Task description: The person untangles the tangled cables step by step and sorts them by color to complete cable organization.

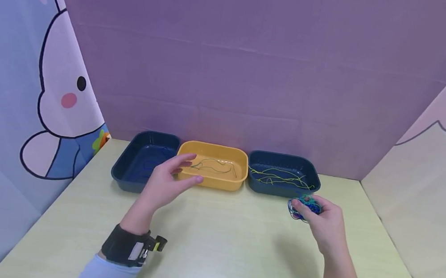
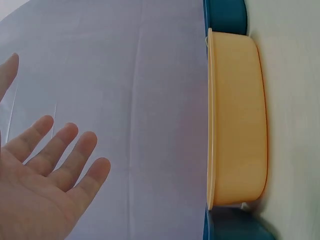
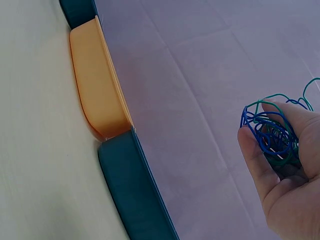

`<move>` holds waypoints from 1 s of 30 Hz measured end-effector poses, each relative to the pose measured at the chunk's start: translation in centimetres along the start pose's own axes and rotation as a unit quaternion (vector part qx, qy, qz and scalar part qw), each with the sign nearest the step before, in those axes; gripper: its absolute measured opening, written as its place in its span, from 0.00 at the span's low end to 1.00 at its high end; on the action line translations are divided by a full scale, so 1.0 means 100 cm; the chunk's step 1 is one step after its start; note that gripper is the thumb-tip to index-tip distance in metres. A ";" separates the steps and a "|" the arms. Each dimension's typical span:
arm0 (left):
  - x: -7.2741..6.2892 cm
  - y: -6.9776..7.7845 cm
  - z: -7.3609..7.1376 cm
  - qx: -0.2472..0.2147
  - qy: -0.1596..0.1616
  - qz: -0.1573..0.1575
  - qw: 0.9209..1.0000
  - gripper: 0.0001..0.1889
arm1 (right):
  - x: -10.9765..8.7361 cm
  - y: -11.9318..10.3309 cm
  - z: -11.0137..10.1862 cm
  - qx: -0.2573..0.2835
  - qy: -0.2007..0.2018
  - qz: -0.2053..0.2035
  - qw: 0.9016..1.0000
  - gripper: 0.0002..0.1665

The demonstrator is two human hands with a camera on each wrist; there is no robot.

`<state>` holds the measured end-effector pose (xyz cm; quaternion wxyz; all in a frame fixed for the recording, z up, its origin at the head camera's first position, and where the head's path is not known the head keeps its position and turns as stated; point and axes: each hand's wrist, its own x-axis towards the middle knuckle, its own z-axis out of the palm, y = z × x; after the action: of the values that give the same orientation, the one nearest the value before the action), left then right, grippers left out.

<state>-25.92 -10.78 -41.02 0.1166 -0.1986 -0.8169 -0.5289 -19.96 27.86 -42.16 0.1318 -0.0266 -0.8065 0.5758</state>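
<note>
A tangle of blue and green cord (image 1: pixel 306 207) is held in my right hand (image 1: pixel 329 221), just in front of the right-hand dark blue bin. In the right wrist view, loops of the cord (image 3: pixel 275 135) stick out between thumb and fingers. My left hand (image 1: pixel 164 182) hovers with fingers spread near the yellow bin (image 1: pixel 210 183) and touches nothing. Inside the yellow bin lie thin greenish strands (image 1: pixel 216 166). Yellow strands (image 1: pixel 279 177) lie in the right dark blue bin (image 1: pixel 282 191), one end reaching its left rim.
Another dark blue bin (image 1: pixel 127 183) stands left of the yellow one, so the three form a row at the back of the pale table (image 1: pixel 216 246). A purple backdrop (image 1: pixel 252 83) rises right behind them. Printed panels flank both sides.
</note>
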 end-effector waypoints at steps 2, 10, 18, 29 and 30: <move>0.000 0.001 0.005 -0.002 -0.009 0.010 1.000 0.34 | 0.000 -0.002 0.002 0.004 -0.002 -0.004 1.000 0.22; -0.003 0.009 0.032 -0.022 -0.054 0.034 0.998 0.34 | -0.003 -0.007 0.013 0.021 -0.010 -0.021 1.000 0.19; -0.009 0.015 0.056 -0.068 -0.089 0.023 0.993 0.30 | -0.009 -0.011 0.030 0.037 -0.031 -0.021 0.999 0.17; -0.020 0.026 0.083 -0.087 -0.121 0.029 0.988 0.24 | -0.023 -0.021 0.054 0.053 -0.076 -0.028 0.995 0.14; -0.021 0.027 0.084 -0.088 -0.123 0.030 0.988 0.22 | -0.024 -0.021 0.056 0.050 -0.080 -0.031 0.995 0.14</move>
<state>-22.64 -2.54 -43.12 0.0134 -0.2963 -0.7691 -0.5661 -18.82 21.57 -42.29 0.0858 0.0509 -0.7853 0.6110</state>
